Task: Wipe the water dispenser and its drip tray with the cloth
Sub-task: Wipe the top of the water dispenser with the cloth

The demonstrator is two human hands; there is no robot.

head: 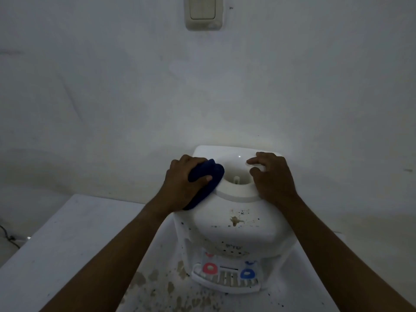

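A white tabletop water dispenser (236, 224) stands against the wall, its top speckled with brown and black stains. My left hand (180, 185) grips a dark blue cloth (210, 176) and presses it on the dispenser's top left, beside the round bottle well (236, 183). My right hand (273, 176) rests flat on the top right, fingers spread by the well's rim, holding nothing. Below the front sit a red tap (209, 268) and a blue tap (247, 273) above the slotted white drip tray (225, 283).
The dispenser stands on a white table (67, 244) with brown splashes (162, 289) in front of it. A wall switch (203, 12) is mounted high on the white wall. A dark cable (6, 236) hangs at the far left.
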